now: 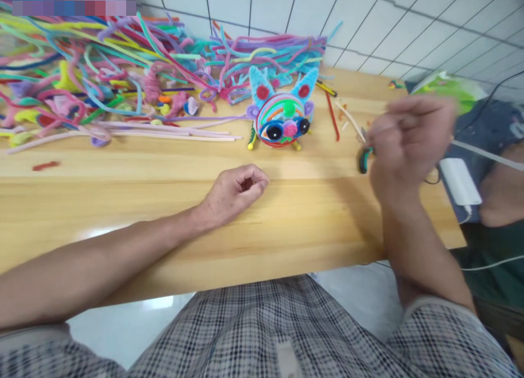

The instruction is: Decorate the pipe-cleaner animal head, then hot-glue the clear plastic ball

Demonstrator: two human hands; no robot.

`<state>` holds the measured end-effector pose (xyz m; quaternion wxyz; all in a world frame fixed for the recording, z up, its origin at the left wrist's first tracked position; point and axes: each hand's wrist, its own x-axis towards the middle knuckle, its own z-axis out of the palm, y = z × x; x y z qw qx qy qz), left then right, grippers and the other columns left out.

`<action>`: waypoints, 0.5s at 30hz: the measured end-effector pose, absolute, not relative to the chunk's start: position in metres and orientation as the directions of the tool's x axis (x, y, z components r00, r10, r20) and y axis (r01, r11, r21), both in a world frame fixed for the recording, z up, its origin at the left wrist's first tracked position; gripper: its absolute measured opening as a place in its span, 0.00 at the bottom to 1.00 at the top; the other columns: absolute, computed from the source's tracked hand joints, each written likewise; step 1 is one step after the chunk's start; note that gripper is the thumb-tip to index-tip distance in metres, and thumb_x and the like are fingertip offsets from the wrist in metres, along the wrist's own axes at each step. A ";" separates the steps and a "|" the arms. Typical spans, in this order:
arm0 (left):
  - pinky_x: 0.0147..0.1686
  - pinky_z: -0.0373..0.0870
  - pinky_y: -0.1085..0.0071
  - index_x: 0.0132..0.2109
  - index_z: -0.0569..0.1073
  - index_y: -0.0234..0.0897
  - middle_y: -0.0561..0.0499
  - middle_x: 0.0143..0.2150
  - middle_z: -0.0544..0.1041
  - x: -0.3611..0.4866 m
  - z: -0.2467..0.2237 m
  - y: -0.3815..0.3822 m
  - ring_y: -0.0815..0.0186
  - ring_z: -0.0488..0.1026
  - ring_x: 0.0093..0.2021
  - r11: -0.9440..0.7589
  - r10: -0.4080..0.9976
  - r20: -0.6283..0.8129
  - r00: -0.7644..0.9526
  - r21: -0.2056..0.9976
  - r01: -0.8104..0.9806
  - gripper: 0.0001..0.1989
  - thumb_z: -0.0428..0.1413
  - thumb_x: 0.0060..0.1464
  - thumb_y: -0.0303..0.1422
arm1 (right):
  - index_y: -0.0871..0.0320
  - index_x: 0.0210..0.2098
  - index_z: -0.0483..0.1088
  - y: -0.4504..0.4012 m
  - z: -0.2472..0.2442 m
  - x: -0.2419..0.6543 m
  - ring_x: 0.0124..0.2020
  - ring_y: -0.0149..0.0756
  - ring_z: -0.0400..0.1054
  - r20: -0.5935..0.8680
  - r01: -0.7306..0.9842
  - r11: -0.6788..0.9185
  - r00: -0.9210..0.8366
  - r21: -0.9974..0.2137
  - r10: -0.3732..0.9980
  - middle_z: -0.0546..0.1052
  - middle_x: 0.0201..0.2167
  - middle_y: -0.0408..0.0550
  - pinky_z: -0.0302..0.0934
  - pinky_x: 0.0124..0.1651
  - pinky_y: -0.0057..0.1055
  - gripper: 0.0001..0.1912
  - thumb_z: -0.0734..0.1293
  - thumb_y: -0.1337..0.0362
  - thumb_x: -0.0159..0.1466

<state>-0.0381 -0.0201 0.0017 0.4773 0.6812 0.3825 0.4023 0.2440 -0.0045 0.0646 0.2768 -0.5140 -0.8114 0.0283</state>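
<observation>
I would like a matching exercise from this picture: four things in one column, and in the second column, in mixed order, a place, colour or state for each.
Column one
1. left hand
2. right hand
3. eared figure
4. short fuzzy strip

Column two
A. striped in many colours
B. blurred, at the right
C. at the far left, apart from the colourful pile
D. fingers curled, nearer than the figure

Pairs: 1-D, 2-B, 3-A, 4-C

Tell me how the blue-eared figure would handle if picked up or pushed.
The blue-eared figure looks fuzzy, so it is probably light and not slippery. Its upright ears would likely bend if pinched. With small yellow-tipped feet beneath, it might tip if pushed.
</observation>
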 end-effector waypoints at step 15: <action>0.30 0.69 0.77 0.39 0.78 0.35 0.53 0.29 0.77 -0.042 -0.003 -0.018 0.72 0.71 0.28 -0.288 0.889 0.197 0.414 0.942 0.171 0.09 0.57 0.67 0.34 | 0.52 0.42 0.79 0.097 0.078 0.329 0.42 0.37 0.75 0.661 0.792 0.338 0.107 -0.508 0.742 0.83 0.40 0.49 0.67 0.52 0.38 0.04 0.71 0.61 0.74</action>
